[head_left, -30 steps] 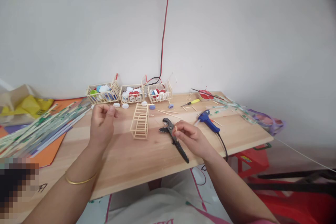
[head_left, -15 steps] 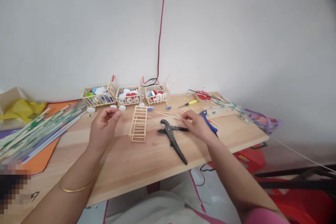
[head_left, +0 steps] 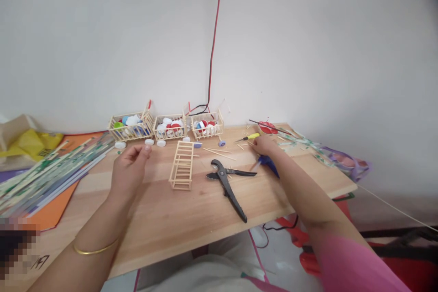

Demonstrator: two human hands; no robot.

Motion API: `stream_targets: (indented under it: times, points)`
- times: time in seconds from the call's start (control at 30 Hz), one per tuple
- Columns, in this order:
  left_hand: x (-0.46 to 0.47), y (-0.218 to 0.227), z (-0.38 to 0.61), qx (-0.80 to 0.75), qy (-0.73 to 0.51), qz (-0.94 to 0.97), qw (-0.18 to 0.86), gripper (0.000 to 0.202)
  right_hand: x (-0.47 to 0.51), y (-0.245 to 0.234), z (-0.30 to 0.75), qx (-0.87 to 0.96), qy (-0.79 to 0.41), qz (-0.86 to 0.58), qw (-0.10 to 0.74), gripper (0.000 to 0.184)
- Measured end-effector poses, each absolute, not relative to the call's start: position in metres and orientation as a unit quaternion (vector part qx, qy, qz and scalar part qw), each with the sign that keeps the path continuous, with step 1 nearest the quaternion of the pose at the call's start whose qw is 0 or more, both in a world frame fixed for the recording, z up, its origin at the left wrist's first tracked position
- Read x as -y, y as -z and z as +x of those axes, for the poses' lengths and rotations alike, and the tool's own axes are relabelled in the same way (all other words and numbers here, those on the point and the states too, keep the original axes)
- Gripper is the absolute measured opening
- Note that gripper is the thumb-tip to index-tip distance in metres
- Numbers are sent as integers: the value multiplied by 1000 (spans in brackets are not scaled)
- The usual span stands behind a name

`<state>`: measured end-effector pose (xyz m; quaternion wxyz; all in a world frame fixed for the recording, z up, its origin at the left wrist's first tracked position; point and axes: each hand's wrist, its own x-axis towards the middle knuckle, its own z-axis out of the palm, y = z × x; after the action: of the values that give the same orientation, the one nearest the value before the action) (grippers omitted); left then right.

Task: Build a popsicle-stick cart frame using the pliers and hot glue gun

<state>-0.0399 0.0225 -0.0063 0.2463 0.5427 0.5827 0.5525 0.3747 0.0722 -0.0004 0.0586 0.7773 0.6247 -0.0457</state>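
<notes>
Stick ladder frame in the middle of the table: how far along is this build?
Done: three stick baskets stand at the back, holding bottle caps. In hand: the ladder frame lies alone, right hand beside the glue gun, left hand hovering empty. Left, likely: loose sticks lie unused.

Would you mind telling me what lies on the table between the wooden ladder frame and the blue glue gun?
In the head view, the black pliers lie between the wooden ladder frame and the blue glue gun, handles spread.

pliers (head_left: pixel 228 181) right of ladder frame (head_left: pixel 181 165) | 3 baskets (head_left: pixel 169 126) behind
</notes>
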Motion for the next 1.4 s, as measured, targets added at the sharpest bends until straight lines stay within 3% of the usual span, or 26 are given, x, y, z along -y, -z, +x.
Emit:
stream_targets:
  times: [0.4, 0.53, 0.67, 0.8, 0.9, 1.0, 1.07, 1.4]
  points:
    - [-18, 2, -33, -576, -552, 546, 255, 23, -45, 3, 299, -770, 245, 556, -197, 25]
    - [-19, 5, -34, -566, -551, 554, 264, 23, -47, 14, 276, -786, 238, 525, -222, 18]
    - [-17, 5, -32, -558, -538, 566, 280, 21, -45, 13, 268, -815, 219, 485, -229, 25]
    - [-13, 2, -28, -551, -522, 566, 322, 21, -37, 3, 261, -787, 153, 489, -343, 22]
    - [-11, 0, -26, -534, -509, 552, 389, 19, -24, -8, 247, -750, 183, 492, -402, 16]
    - [-11, -1, -26, -516, -483, 540, 458, 17, -7, -21, 226, -774, 226, 445, -389, 21]
    - [-10, -2, -27, -513, -466, 540, 478, 16, 2, -30, 212, -806, 230, 418, -350, 14]
    - [-2, -12, -24, -477, -420, 574, 516, 16, 10, -33, 177, -863, 133, 409, -264, 16]
